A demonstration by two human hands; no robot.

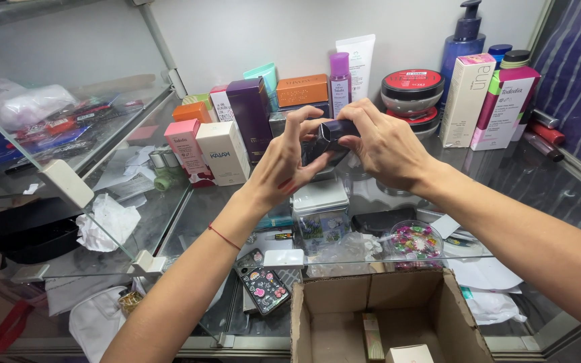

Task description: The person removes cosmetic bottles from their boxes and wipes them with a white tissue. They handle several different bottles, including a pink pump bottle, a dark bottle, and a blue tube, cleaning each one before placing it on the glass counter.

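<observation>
Clearly small and rigid, probably glass, the dark perfume bottle (331, 136) is pinched by left hand (284, 161) and right hand (386, 146) fingertips; looks slippery.

Small dark bottle (334, 134): glossy, deep navy to black, blocky faceted shape. Held in the air above the glass shelf (546, 181), tilted, pinched from both sides. Mostly covered by fingers; cap and label cannot be told.
</observation>
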